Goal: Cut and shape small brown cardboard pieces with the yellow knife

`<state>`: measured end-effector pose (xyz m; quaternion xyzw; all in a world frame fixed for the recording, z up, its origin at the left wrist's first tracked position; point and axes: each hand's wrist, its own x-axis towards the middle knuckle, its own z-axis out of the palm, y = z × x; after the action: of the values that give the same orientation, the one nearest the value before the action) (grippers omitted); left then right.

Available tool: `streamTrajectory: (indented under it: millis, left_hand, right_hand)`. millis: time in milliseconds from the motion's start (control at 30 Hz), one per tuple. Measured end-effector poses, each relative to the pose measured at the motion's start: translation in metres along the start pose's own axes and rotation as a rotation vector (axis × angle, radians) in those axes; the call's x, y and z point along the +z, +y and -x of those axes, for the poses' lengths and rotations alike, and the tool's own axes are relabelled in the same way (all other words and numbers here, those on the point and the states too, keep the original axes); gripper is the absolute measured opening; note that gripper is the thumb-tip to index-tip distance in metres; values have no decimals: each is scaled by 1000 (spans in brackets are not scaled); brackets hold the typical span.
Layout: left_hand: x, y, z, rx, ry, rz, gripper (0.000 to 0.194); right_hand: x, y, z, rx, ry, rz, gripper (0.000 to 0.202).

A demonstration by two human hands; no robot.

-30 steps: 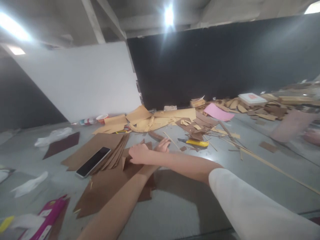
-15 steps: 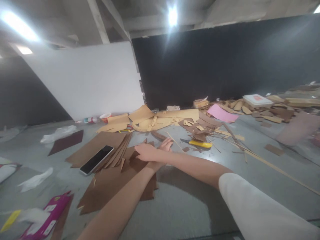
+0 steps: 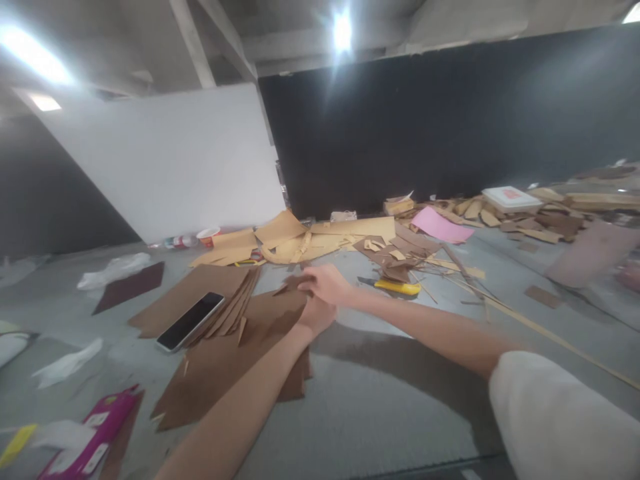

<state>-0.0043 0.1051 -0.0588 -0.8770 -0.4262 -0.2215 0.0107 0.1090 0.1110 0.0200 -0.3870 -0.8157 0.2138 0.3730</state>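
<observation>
My left hand (image 3: 319, 315) is at the right edge of the brown sheets (image 3: 225, 353), partly under my right hand; its fingers are mostly hidden. Above it, my right hand (image 3: 325, 283) is closed, with bent fingers around a small brown piece (image 3: 295, 281). A black-screened phone (image 3: 191, 321) lies on a stack of brown sheets (image 3: 185, 290) to the left. To the right of my hands rests a yellow utility knife (image 3: 397, 287) with its blade out.
Tan sheets (image 3: 280, 233) and brown scraps (image 3: 400, 257) lie beyond my hands. Farther right are a pink sheet (image 3: 441, 225), a white box (image 3: 511, 199) and long strips (image 3: 540, 330). A magenta packet (image 3: 100, 427) and white plastic (image 3: 70, 363) are at left.
My right hand has moved right, away from the brown sheets, and its fingers have bent around a small brown piece. My left hand's fingers, stretched out before, are now mostly covered.
</observation>
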Motion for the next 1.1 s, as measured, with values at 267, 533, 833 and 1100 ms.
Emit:
streamTrajectory:
  millis: [267,533,833,1100]
  left_hand:
    - [-18,12,-2,46,43,206,54]
    - [-31,21,1,-122,78,439,47]
    - [-37,10,-5,-218,177,695,39]
    - [-19,-14,-12,-396,351,890,36]
  right_hand:
    - [-46,74,63,173,318,-269,26]
    - [-35,83,58,125,206,-410,22]
    - [-38,72,61,159,137,-406,24]
    - [-42,63,63,258,315,-438,44]
